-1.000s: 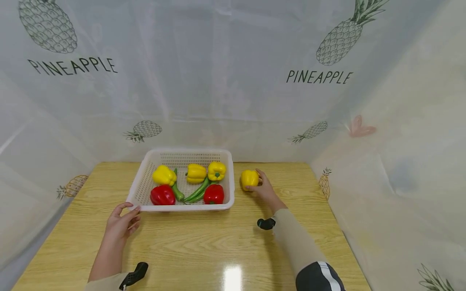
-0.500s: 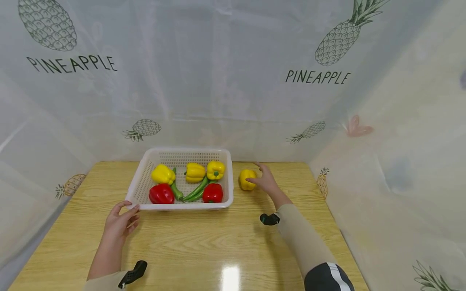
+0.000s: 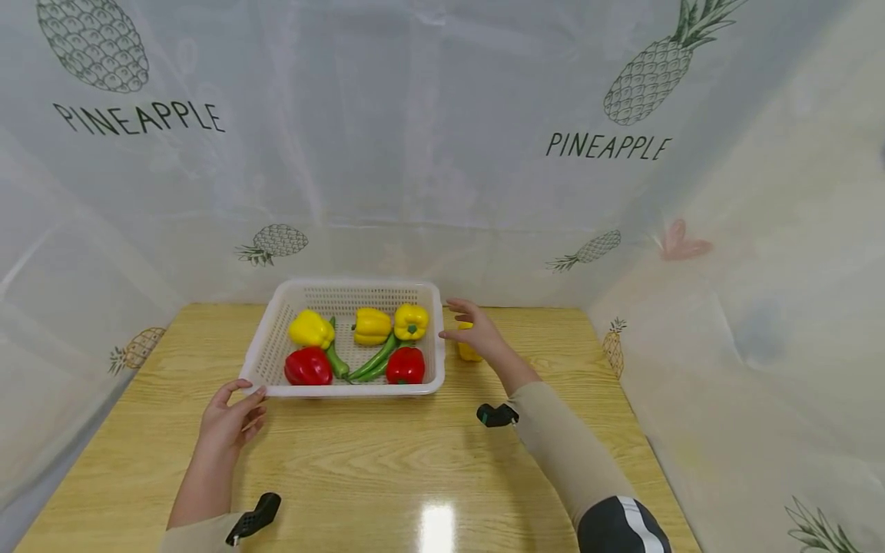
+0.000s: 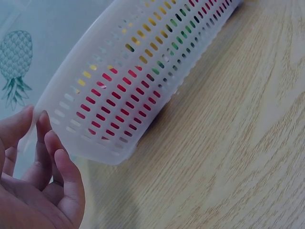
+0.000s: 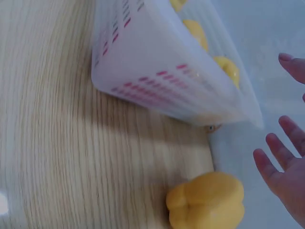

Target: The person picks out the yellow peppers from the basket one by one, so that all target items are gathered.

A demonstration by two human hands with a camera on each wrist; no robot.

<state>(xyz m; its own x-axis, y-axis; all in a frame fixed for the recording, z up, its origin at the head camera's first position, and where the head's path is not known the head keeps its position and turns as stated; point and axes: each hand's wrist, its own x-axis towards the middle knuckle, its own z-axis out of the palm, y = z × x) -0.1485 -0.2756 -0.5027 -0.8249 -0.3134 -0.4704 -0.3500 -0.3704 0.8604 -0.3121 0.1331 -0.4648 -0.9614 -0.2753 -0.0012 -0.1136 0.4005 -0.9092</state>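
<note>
At the front left corner of a white plastic basket (image 3: 346, 391), my left hand (image 3: 227, 422) pinches the rim between thumb and fingers. The left wrist view shows that grip on the corner of the slotted wall (image 4: 112, 107). My right hand (image 3: 482, 338) is spread, its fingertips close to the basket's right rim; contact cannot be told. Beneath it a yellow bell pepper (image 3: 470, 352) sits on the table, partly hidden in the head view. The right wrist view shows this pepper (image 5: 209, 202) apart from the fingers (image 5: 267, 167).
Inside the basket lie three yellow bell peppers (image 3: 372, 326), two red bell peppers (image 3: 308, 366) and long green chili peppers (image 3: 376, 359). The wooden table (image 3: 359, 453) meets a pineapple-printed sheet (image 3: 373, 153) behind the basket. Another part of the sheet hangs at the right.
A second ago my right hand held the yellow bell pepper on the table. It has let go and moved left to the basket's right rim. My left hand has stayed on the corner.
</note>
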